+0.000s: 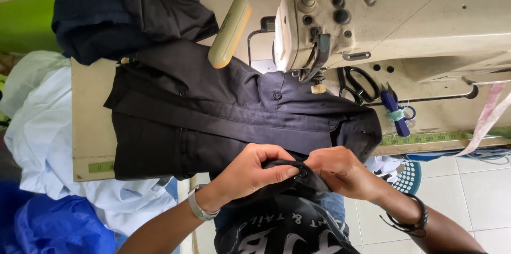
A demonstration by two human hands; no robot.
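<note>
One sewing machine [383, 14], one lamp [230, 30], two scissors: black [357, 86] and blue [396, 110]. Two hands [255, 171] [340, 171], one dark shirt [213, 115], two shirt buttons [277, 95] [183, 94], one tape measure [426, 138].

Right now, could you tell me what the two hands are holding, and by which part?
Both the left hand and right hand pinch the near edge of the dark shirt, a small fold of it gripped between their fingers.

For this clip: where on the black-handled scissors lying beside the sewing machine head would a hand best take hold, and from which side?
Probably by the handle loops of the black-handled scissors, coming from the table's near edge. The loops lie open and flat on the bare table, while the blade end runs up under the sewing machine, where there is little room.
</note>
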